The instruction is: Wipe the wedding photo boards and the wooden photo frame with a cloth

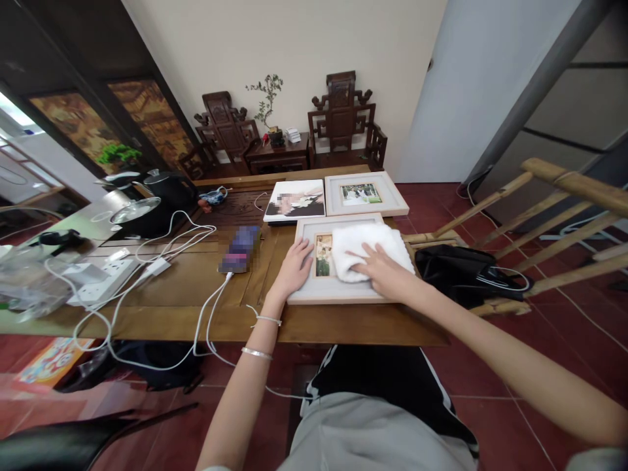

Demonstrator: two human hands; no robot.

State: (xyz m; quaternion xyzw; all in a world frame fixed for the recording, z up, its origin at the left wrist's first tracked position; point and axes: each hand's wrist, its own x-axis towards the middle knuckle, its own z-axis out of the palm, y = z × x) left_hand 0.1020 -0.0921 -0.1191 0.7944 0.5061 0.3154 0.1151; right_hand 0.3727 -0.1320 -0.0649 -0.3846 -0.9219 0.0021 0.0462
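Observation:
A white-framed photo [314, 294] lies flat on the wooden table [196, 288] in front of me. My left hand [294, 265] rests flat on the frame's left border, fingers spread. My right hand [385, 271] presses down on a folded white cloth [367, 252] that covers the right part of the frame's glass. A small strip of the picture [322, 255] shows between the two hands.
Behind lie a second framed photo [366, 194] and an unframed print [296, 199]. A phone [240, 248] charges to the left, with white cables and a power strip [105, 275]. Kettles [157, 196] stand far left. A black bag [461, 271] sits on a bamboo chair to the right.

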